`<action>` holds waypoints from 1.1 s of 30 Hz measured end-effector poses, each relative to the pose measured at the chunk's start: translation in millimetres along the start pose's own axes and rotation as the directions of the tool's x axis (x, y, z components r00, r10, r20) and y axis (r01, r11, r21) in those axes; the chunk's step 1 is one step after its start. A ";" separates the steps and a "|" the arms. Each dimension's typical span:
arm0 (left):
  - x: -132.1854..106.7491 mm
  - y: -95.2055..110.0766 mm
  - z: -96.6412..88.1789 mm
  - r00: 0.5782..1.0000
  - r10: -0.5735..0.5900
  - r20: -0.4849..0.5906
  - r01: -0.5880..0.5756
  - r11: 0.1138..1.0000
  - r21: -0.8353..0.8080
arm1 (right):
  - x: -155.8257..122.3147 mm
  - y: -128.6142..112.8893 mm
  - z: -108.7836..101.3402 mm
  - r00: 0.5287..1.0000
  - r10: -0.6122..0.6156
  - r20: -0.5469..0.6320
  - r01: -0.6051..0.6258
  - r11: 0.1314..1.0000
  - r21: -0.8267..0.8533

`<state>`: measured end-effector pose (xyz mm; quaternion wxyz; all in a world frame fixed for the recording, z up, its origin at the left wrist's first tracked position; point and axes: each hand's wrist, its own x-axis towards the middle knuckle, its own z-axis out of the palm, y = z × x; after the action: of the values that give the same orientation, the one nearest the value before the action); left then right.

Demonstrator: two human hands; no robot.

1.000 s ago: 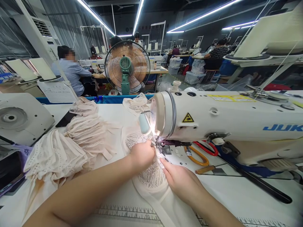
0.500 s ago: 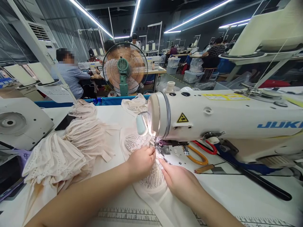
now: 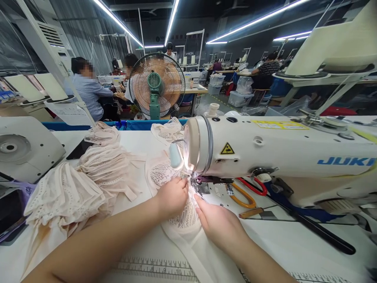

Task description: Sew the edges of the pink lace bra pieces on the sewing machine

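A pale beige lace bra (image 3: 186,218) lies under the needle end of a white sewing machine (image 3: 235,145), lit by its lamp. One lace cup rests behind the needle area, the other in front of it. My left hand (image 3: 173,198) is closed on the lace just left of the presser foot, fingertips pinched together. To the right, my right hand (image 3: 219,220) grips the cup's edge between thumb and fingers, a little nearer to me. The needle and the fabric under the left fingers are hidden.
Left stands a heap of beige lace pieces (image 3: 64,192). Orange-handled scissors (image 3: 244,196), a red handle (image 3: 256,188) and a black lever (image 3: 326,234) lie right of the needle. A measuring scale (image 3: 153,268) runs along the front. Behind are a fan (image 3: 156,84) and seated co-workers.
Both hands and the bra have shifted slightly left and away from me at the needle. Both hands keep their hold on the lace.
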<state>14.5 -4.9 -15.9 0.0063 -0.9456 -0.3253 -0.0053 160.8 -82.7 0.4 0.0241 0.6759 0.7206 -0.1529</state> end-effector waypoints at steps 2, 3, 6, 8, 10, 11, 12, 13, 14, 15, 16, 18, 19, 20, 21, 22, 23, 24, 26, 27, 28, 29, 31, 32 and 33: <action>0.0 -1.1 1.3 1.000 -0.020 -0.016 0.020 0.999 -0.039 | -6.0 2.8 0.5 1.000 -0.004 -0.012 0.004 1.000 0.021; -0.8 -1.4 1.4 0.999 -0.035 -0.025 0.033 0.998 -0.061 | -10.2 5.8 1.3 1.000 -0.008 -0.025 0.008 1.000 0.030; -9.0 0.4 -3.6 0.997 -0.071 -0.041 0.066 0.993 -0.102 | -24.7 19.6 6.3 0.994 -0.085 -0.063 0.089 0.994 0.065; -20.0 4.7 -11.5 0.995 -0.093 -0.031 0.089 0.991 -0.098 | -32.9 29.0 10.2 0.984 -0.159 -0.078 0.167 0.981 0.099; -33.4 10.4 -20.8 0.990 -0.139 0.025 0.141 0.986 -0.093 | -37.8 34.5 12.8 0.978 -0.191 -0.081 0.200 0.972 0.126; -39.9 12.9 -25.0 0.982 -0.171 0.080 0.178 0.979 -0.097 | -38.9 35.4 13.4 0.979 -0.188 -0.078 0.196 0.972 0.129; -45.7 14.8 -28.6 0.969 -0.201 0.142 0.216 0.971 -0.104 | -39.2 35.2 13.4 0.981 -0.181 -0.071 0.189 0.974 0.128; -50.3 15.7 -31.5 0.952 -0.227 0.204 0.253 0.961 -0.113 | -38.9 34.2 12.9 0.983 -0.175 -0.060 0.182 0.976 0.123; -53.6 15.7 -33.7 0.934 -0.249 0.255 0.286 0.951 -0.120 | -38.1 32.7 12.0 0.984 -0.172 -0.047 0.177 0.977 0.117; -55.4 14.7 -35.3 0.918 -0.266 0.294 0.312 0.942 -0.125 | -37.0 31.2 10.8 0.985 -0.170 -0.037 0.174 0.978 0.114; -55.9 12.9 -36.6 0.906 -0.280 0.319 0.334 0.934 -0.129 | -35.7 29.7 9.7 0.985 -0.170 -0.029 0.172 0.979 0.112; -53.6 7.4 -38.8 0.889 -0.301 0.346 0.365 0.921 -0.136 | -33.1 27.6 7.7 0.985 -0.171 -0.020 0.172 0.979 0.110; -51.4 3.9 -39.8 0.884 -0.307 0.353 0.375 0.916 -0.141 | -31.7 26.9 6.9 0.986 -0.169 -0.019 0.170 0.980 0.105; -49.0 0.2 -40.6 0.884 -0.309 0.351 0.378 0.914 -0.148 | -30.2 26.4 6.3 0.986 -0.164 -0.017 0.165 0.982 0.095; -46.4 -3.7 -41.3 0.887 -0.307 0.345 0.376 0.913 -0.155 | -28.5 25.9 5.7 0.987 -0.160 -0.014 0.160 0.984 0.082; -43.8 -7.8 -41.7 0.894 -0.300 0.334 0.368 0.915 -0.163 | -26.6 25.3 5.1 0.988 -0.155 -0.010 0.155 0.986 0.067; -41.2 -11.8 -41.9 0.901 -0.290 0.322 0.357 0.918 -0.171 | -24.3 24.5 4.3 0.989 -0.150 -0.006 0.150 0.987 0.054; -38.6 -15.7 -42.0 0.906 -0.283 0.315 0.348 0.921 -0.176 | -21.8 23.4 3.3 0.990 -0.144 0.001 0.144 0.988 0.046; -33.3 -22.9 -42.3 0.907 -0.275 0.318 0.343 0.922 -0.181 | -16.3 20.0 0.4 0.991 -0.131 0.023 0.130 0.991 0.040; -30.6 -26.1 -42.8 0.905 -0.274 0.324 0.344 0.921 -0.184 | -13.4 17.9 -1.5 0.992 -0.116 0.042 0.115 0.993 0.031; -27.8 -29.0 -43.6 0.902 -0.275 0.332 0.348 0.919 -0.186 | -10.7 15.5 -3.7 0.993 -0.097 0.064 0.096 0.995 0.014; -25.1 -31.7 -44.6 0.898 -0.278 0.340 0.354 0.916 -0.186 | -8.2 12.7 -6.3 0.993 -0.076 0.089 0.077 0.997 -0.009; -19.9 -36.7 -46.9 0.898 -0.276 0.342 0.354 0.915 -0.193 | -4.2 6.7 -12.6 0.990 -0.043 0.134 0.051 0.997 -0.055; -17.6 -39.0 -48.0 0.901 -0.274 0.336 0.352 0.915 -0.198 | -2.7 3.4 -16.1 0.988 -0.031 0.153 0.042 0.997 -0.068; -15.5 -41.2 -49.0 0.904 -0.274 0.329 0.351 0.914 -0.202 | -1.4 0.0 -19.6 0.985 -0.021 0.172 0.035 0.996 -0.078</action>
<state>-23.3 17.3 33.2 -0.1653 -0.8635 -0.4675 0.0922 164.3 -79.1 19.4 0.1109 0.6484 0.7309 -0.1817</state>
